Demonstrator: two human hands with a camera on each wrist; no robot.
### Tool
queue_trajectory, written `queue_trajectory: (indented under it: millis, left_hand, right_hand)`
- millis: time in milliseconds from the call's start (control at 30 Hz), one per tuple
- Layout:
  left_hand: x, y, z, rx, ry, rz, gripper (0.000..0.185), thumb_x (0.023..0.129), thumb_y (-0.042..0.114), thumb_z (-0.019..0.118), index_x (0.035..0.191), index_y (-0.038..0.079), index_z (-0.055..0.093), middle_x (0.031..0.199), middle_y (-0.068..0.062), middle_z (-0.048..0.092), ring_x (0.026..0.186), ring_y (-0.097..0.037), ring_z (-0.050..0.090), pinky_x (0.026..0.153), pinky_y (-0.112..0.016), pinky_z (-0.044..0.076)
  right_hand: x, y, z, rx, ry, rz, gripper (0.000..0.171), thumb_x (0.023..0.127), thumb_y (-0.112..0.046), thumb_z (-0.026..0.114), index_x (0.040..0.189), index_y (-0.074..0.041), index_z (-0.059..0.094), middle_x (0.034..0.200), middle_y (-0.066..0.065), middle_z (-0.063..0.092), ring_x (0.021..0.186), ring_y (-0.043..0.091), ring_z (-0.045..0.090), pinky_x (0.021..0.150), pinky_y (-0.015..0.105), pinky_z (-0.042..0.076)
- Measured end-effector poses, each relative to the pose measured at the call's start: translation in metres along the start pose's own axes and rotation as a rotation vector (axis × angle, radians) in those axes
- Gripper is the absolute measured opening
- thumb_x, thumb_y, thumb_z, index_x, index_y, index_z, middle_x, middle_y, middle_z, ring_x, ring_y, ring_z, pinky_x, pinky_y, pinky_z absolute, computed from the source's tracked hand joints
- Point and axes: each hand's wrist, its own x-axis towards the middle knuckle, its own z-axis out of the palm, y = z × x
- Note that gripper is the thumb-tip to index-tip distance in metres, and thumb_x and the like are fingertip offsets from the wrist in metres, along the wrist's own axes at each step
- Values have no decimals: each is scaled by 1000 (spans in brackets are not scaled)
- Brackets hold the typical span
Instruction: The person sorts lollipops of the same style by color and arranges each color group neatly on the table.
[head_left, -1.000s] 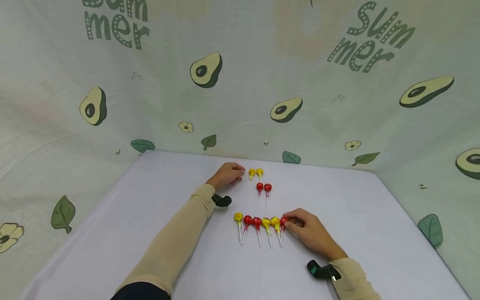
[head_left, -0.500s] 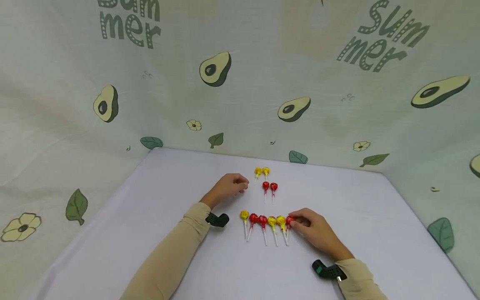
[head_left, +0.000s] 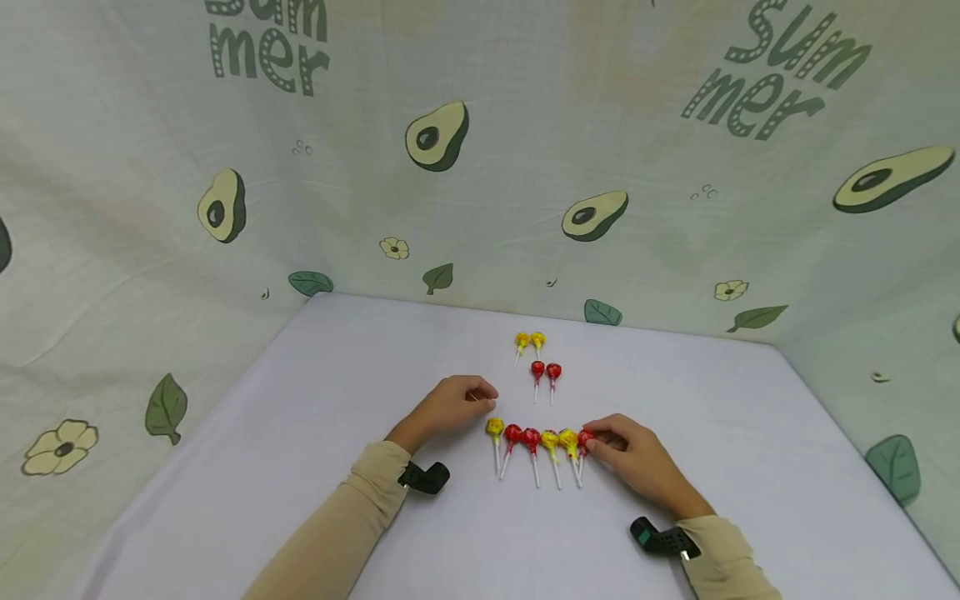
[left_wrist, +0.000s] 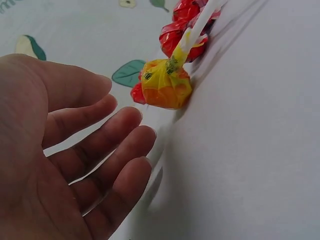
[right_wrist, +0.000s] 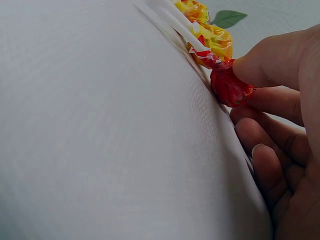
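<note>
Left hand (head_left: 450, 406): fingers loosely spread, holding nothing, just beside the yellow end lollipop (head_left: 494, 427).
Right hand (head_left: 630, 458): pinching the red end lollipop (head_left: 585, 439) by its head.
Between the hands: two red lollipops (head_left: 532, 438), then two yellow lollipops (head_left: 550, 441), on the table (head_left: 525, 542).
Beyond the hands: a yellow pair (head_left: 537, 339) behind a red pair (head_left: 553, 371).
Lining up: a light pinch should likely avoid jostling neighbours.
Writing: "Summer", twice, on the cloth (head_left: 510, 75) behind; wrapper marks unreadable.

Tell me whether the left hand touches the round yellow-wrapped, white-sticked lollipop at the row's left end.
Apart: the left wrist view shows a clear gap between the left hand and the yellow-wrapped lollipop.
</note>
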Motion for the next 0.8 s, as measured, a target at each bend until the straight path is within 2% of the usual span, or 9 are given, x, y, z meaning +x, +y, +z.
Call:
queue_trajectory:
  millis: [133, 367, 533, 667, 800]
  left_hand:
    - [-10, 1, 4, -9, -10, 2, 17, 96, 22, 66, 109, 13, 72, 96, 7, 66, 92, -13, 59, 84, -35, 50]
    - [-22, 0, 4, -14, 11, 21, 15, 95, 20, 67, 107, 14, 72, 99, 8, 64, 91, -13, 58, 82, -35, 50]
    - [-26, -6, 7, -16, 5, 56, 13, 94, 20, 70, 106, 18, 72, 101, 9, 64, 90, -11, 59, 81, -32, 50]
    - [-26, -8, 11, -7, 7, 113, 18, 94, 21, 70, 110, 14, 72, 103, 7, 64, 91, -10, 60, 81, -31, 50]
    - [-27, -10, 15, 19, 19, 125, 21, 94, 22, 70, 113, 12, 71, 101, 8, 64, 89, -10, 59, 80, -30, 50]
  right_hand:
    - [0, -1, -1, 1, -5, 0, 22, 94, -27, 73, 114, -19, 72, 103, -9, 66, 81, 11, 56, 70, 26, 47]
    - [1, 0, -1, 1, -2, -3, 21, 94, -27, 73, 114, -19, 72, 103, -10, 66, 81, 10, 57, 70, 26, 47]
    - [1, 0, -1, 9, 1, -10, 21, 94, -27, 73, 114, -20, 72, 102, -10, 66, 81, 10, 57, 70, 26, 47]
    - [0, 1, -2, 7, 5, -10, 21, 94, -28, 73, 113, -20, 72, 102, -10, 66, 81, 10, 56, 69, 26, 46]
    - [0, 2, -1, 6, 2, -15, 22, 94, -27, 73, 114, -19, 72, 100, -10, 65, 79, 10, 55, 68, 26, 46]
